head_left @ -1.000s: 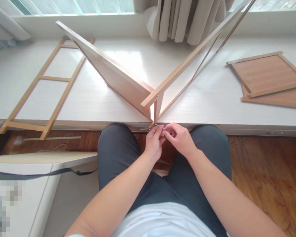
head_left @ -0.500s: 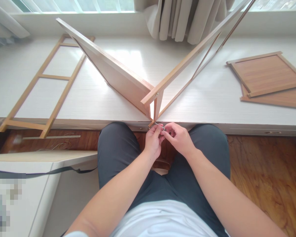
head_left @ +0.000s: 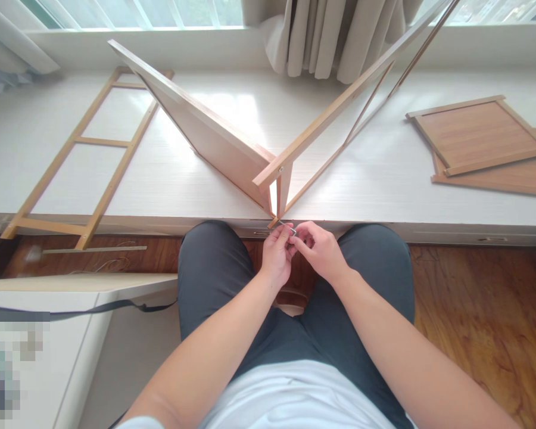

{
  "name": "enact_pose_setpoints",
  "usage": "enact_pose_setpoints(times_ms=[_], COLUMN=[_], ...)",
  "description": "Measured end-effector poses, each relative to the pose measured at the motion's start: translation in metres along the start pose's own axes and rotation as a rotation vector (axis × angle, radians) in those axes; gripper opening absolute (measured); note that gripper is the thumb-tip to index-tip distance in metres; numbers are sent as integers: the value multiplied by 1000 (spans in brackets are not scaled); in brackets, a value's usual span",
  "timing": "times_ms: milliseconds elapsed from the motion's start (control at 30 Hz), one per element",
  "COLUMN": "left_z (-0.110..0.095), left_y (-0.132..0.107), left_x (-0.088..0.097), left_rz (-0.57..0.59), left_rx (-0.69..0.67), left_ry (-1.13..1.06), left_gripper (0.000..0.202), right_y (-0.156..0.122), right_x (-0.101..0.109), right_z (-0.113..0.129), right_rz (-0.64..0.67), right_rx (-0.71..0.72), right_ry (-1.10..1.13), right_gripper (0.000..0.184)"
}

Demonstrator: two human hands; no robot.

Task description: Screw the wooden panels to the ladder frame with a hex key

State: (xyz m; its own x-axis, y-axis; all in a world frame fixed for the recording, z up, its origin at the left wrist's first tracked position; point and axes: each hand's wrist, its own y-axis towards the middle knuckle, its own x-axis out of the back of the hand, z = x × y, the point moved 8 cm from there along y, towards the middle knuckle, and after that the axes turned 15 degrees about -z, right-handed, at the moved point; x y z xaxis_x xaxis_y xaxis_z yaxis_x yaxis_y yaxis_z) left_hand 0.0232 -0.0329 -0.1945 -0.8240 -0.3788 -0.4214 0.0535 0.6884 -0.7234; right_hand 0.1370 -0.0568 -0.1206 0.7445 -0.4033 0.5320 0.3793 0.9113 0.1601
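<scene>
Head view: left hand (head_left: 277, 253) has thumb and fingers pinching a bent metal rod (head_left: 293, 231) of thin section. Right hand (head_left: 321, 247) has its fingers curled, with the thumb and forefinger at the bent end of the rod; whether they grip it cannot be told. The rod lies over the gap between the person's knees, just in front of the worktop (head_left: 361, 190), and its far end points to a short wood end (head_left: 273, 223) at the front edge. Whether it is seated in that wood cannot be determined.

Above the hands, a wooden panel (head_left: 196, 113) and an open wooden frame (head_left: 330, 121) stand on edge on the worktop, set in a V, near ends together and far ends well apart. A small metal fitting (head_left: 281, 170) shows near the close end of the frame.

On the left, a ladder-shaped frame (head_left: 102, 142) lies flat, its near end projecting past the front edge. On the right, one framed board (head_left: 477, 134) lies partly over a second board (head_left: 495, 179). Behind the worktop hangs a beige curtain (head_left: 326, 42).
</scene>
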Motion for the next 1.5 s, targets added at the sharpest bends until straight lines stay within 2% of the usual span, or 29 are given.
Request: enact_pose_setpoints(times_ms=[167, 333, 433, 633, 867, 1067, 1167, 1300, 1500], left_z=[0, 0, -1, -1, -2, -2, -3, -4, -4], left_y=[1, 3, 4, 3, 0, -2, 0, 3, 1], left_x=[1, -1, -2, -4, -4, -5, -2, -1, -3], left_rz=[6, 15, 30, 57, 51, 50, 29, 19, 15], left_rx=[-10, -34, -48, -53, -58, -47, -47, -34, -29], left_ry=[6, 19, 29, 55, 77, 76, 61, 41, 12], left_gripper=[40, 38, 39, 40, 37, 40, 40, 41, 40], right_y=[0, -1, -4, -8, -8, -5, -4, -4, -5], right_x=[-5, -20, -31, -35, -29, -23, -16, -10, -5], right_z=[-10, -28, -34, -35, -36, -36, -30, -16, -7], right_rz=[-2, -10, 29, 66, 27, -22, -48, -28, -37], right_rx=[-187, -503, -656, -730, -704, -611, -492, -259, -139], right_ry=[212, 537, 684, 744, 703, 624, 523, 261, 99], right_gripper=[20, 27, 31, 35, 38, 38, 32, 25, 19])
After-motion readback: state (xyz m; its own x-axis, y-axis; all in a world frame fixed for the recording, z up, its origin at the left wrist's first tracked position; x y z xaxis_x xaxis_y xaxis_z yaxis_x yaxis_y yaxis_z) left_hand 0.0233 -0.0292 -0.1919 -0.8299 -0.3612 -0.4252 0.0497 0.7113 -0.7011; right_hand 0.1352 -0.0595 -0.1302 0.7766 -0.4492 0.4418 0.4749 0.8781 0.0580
